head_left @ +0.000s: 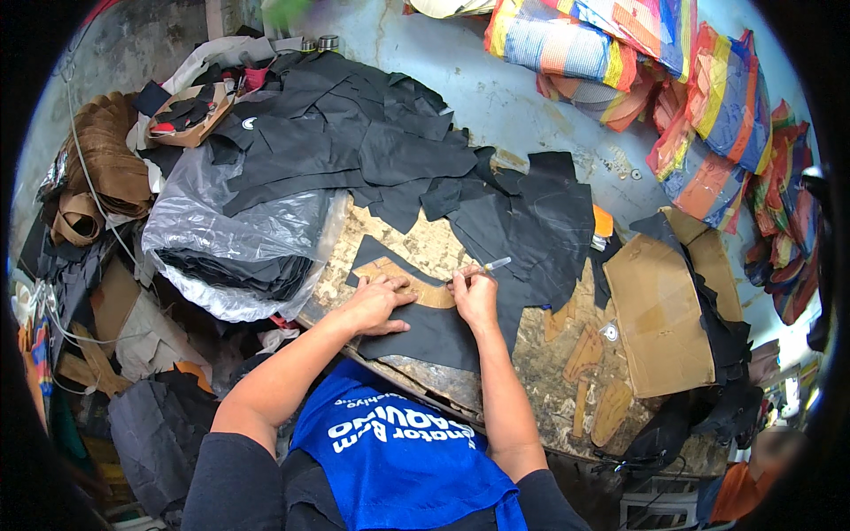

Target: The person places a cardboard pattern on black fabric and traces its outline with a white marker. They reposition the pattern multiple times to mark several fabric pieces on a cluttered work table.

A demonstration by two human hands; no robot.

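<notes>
A curved tan pattern piece [431, 295] lies on a black sheet of material [425, 336] on the worn table. My left hand [379, 303] rests flat over the left part of the pattern, fingers spread, with the thumb on the black sheet. In my right hand [475, 297] a pale pen [498, 264] is pinched, its back end pointing to the upper right. The right fingers are beside the pattern's right end; the pen's tip is hidden by them.
Black material pieces [336, 133] are heaped across the back. A clear plastic bag [221, 221] of black sheets sits at left. More tan patterns [584, 354] lie on the table [540, 354] at right, near a cardboard box [664, 310]. Striped bundles [567, 44] line the wall.
</notes>
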